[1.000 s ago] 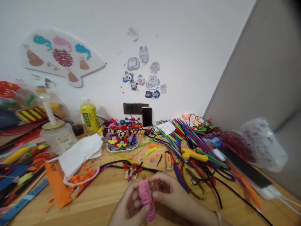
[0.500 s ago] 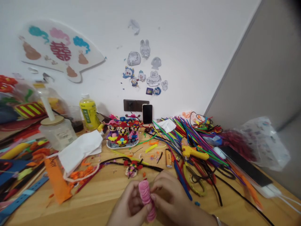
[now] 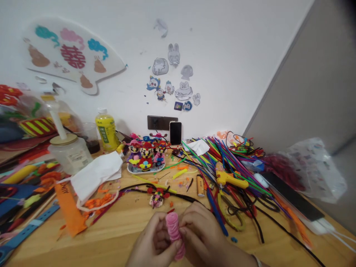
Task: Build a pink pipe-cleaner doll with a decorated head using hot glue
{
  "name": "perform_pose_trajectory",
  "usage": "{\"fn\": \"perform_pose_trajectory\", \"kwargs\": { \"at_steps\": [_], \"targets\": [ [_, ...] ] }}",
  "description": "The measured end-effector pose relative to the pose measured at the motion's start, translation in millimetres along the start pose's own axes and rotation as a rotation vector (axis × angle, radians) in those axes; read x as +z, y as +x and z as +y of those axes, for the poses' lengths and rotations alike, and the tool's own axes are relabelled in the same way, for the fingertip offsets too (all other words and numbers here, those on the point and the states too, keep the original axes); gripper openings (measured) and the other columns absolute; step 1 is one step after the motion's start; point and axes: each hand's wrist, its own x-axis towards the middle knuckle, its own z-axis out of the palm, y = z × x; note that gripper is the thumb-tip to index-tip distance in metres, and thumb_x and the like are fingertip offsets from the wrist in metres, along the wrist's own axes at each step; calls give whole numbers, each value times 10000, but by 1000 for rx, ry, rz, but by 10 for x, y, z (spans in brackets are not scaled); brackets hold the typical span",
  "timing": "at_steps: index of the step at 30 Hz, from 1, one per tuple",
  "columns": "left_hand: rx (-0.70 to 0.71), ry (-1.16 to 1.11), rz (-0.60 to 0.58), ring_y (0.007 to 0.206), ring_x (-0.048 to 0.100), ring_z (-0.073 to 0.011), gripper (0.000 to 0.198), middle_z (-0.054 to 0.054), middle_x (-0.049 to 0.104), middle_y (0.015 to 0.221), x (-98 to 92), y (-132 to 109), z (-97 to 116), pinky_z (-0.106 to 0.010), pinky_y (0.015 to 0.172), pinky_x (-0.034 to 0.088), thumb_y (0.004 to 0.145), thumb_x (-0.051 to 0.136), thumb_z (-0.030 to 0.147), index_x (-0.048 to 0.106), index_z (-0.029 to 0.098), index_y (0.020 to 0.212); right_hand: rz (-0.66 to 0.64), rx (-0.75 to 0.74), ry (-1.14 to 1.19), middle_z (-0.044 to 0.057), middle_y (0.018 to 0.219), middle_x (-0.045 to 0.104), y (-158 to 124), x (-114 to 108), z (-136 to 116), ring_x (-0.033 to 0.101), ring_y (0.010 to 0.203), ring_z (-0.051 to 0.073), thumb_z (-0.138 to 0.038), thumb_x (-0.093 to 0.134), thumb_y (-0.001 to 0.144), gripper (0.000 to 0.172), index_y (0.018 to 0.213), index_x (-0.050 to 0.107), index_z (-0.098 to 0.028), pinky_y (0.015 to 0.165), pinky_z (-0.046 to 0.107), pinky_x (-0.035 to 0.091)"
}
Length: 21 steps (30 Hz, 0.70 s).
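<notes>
A fuzzy pink coil of pipe cleaner (image 3: 173, 227), wound into a short cylinder, stands slightly tilted between my hands at the bottom centre. My left hand (image 3: 154, 241) is closed round its left side, the thumb across its lower front. From the right, my right hand (image 3: 201, 231) pinches at the coil's edge with thumb and forefinger; whatever lies between those fingertips is too small to make out. Just beyond my hands lies a small decorated figure head (image 3: 157, 199) with dark and red pieces on top.
Several finished figures fill a white tray (image 3: 146, 171). To the right are a yellow glue gun (image 3: 230, 179), scissors with yellow handles (image 3: 241, 227), a heap of coloured pipe cleaners (image 3: 219, 152) and a phone (image 3: 292, 196). On the left are a glass jar (image 3: 69, 157) and a yellow bottle (image 3: 106, 131).
The whole view has shifted slightly. Both hands keep nearly the same hold on the pink coil, whose top now faces me a little more.
</notes>
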Motion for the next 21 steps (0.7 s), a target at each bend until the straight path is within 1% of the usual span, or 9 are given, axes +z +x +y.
{"fn": "perform_pose_trajectory", "kwargs": {
  "at_steps": [5, 10, 13, 21],
  "targets": [
    [9, 2, 11, 567, 585, -132, 296, 11, 626, 653, 2, -13, -12, -230, 516, 451, 637, 702, 312, 489, 203, 810, 29, -20, -24, 15, 693, 590, -29, 30, 41, 534, 682, 125, -198, 466, 837, 134, 753, 570, -186, 634, 234, 414],
    [12, 31, 18, 573, 586, -136, 293, 2, 629, 651, -6, -20, -3, -229, 511, 451, 648, 692, 324, 505, 201, 838, 63, 14, -73, 15, 658, 591, -47, 56, 62, 530, 644, 127, -227, 492, 832, 156, 707, 577, -185, 599, 235, 407],
    [-2, 52, -5, 581, 590, -141, 273, 3, 629, 653, -13, -22, 25, -234, 518, 454, 647, 695, 306, 502, 204, 810, 75, 25, -62, 17, 656, 596, -50, 69, 61, 537, 644, 129, -235, 493, 832, 161, 707, 583, -190, 597, 238, 415],
    [9, 75, 15, 556, 585, -133, 241, 23, 614, 611, 4, -25, 53, -226, 513, 449, 641, 700, 273, 502, 212, 765, 99, 31, -55, 17, 631, 589, -43, 87, 45, 536, 632, 138, -246, 496, 828, 169, 693, 581, -188, 583, 245, 414]
  ]
}}
